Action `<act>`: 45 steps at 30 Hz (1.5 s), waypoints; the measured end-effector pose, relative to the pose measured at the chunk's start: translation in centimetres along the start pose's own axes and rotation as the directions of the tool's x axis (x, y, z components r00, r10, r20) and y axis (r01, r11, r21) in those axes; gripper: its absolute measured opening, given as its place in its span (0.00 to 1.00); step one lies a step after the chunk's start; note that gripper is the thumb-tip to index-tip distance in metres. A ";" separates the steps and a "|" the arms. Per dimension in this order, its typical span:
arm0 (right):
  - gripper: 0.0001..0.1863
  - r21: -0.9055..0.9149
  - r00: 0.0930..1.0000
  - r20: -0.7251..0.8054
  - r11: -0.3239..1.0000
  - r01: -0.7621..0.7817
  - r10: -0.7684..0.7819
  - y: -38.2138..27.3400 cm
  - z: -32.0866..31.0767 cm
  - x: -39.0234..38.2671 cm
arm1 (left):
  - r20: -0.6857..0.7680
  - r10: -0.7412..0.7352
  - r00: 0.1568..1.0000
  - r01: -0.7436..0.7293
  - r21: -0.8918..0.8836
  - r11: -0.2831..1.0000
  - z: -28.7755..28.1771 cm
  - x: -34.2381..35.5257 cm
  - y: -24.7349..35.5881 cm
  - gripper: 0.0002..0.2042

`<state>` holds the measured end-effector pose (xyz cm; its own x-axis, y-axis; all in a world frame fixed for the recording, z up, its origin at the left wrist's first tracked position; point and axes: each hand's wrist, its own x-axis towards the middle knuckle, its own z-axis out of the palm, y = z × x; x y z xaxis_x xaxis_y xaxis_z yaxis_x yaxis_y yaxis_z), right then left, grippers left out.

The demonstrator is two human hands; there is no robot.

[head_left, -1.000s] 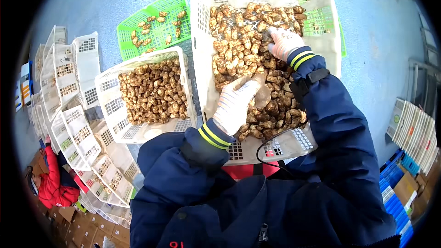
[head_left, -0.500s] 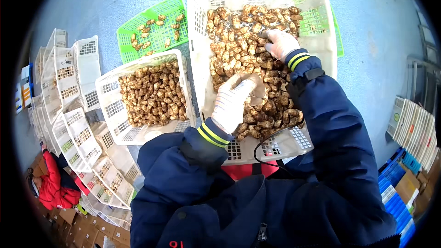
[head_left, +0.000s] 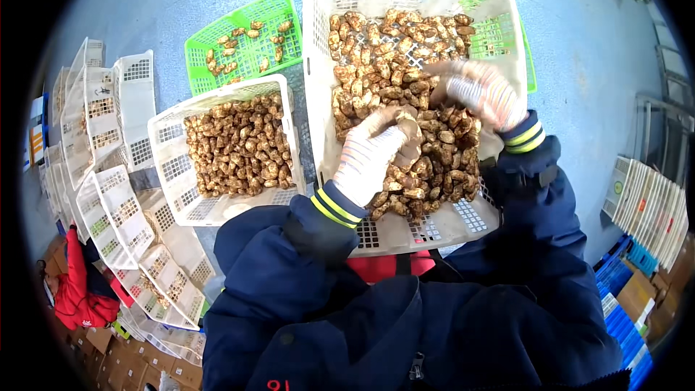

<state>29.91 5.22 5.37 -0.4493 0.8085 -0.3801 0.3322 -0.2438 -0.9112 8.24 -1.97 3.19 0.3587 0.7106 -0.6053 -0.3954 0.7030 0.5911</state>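
Here, a person in a dark blue jacket with yellow-striped cuffs is bending over a large white slotted crate that is holding a heap of brown mushrooms. Both hands are wearing white knitted gloves and are sitting inside this crate. The left hand is lying on the heap near the crate's middle, its fingers curled partly closed around a single brown mushroom that is peeking out at the fingertips. The right hand is hovering over the far right part of the heap and is showing as a blur; its fingers are looking loosely bent, but whether it is gripping anything cannot be told. To the left of the big crate, just beside it, a smaller white crate is sitting nearly full of the same brown mushrooms. Beyond that one, farther from the person, a green crate is lying on the blue floor with only a few mushrooms scattered in it. Another green crate is showing under the far right corner of the big crate. Along the left edge, stacks of empty white crates are leaning in a row, with a red garment lying below them. At the right edge, blue crates and flat cardboard pieces are standing well apart from the hands.
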 end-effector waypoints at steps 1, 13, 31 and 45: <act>0.18 -0.089 0.965 -0.232 0.985 -0.150 0.126 1.2 -1.0 0.9 | 0.012 -0.008 1.000 0.007 0.028 1.000 -0.1 -0.2 0.1 0.14; 0.23 -0.507 0.842 -0.510 0.730 -0.459 0.175 9.8 -5.5 10.5 | 0.184 -0.193 0.964 0.068 0.530 0.845 0.1 0.0 -1.0 0.20; 0.22 -0.805 0.853 -0.426 0.304 -0.509 0.300 10.2 -0.8 9.1 | 0.095 -0.127 0.987 0.096 0.281 0.955 0.2 0.2 -0.6 0.13; 0.11 -0.428 0.871 -0.488 0.853 -0.298 0.059 6.4 -0.7 3.9 | -0.043 0.033 0.999 -0.028 0.096 0.995 -0.9 0.6 -1.0 0.16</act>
<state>30.86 7.21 -1.86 0.0333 0.9510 -0.3074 0.7727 -0.2196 -0.5956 8.04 -2.30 1.78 0.3089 0.7313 -0.6081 -0.3220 0.6820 0.6567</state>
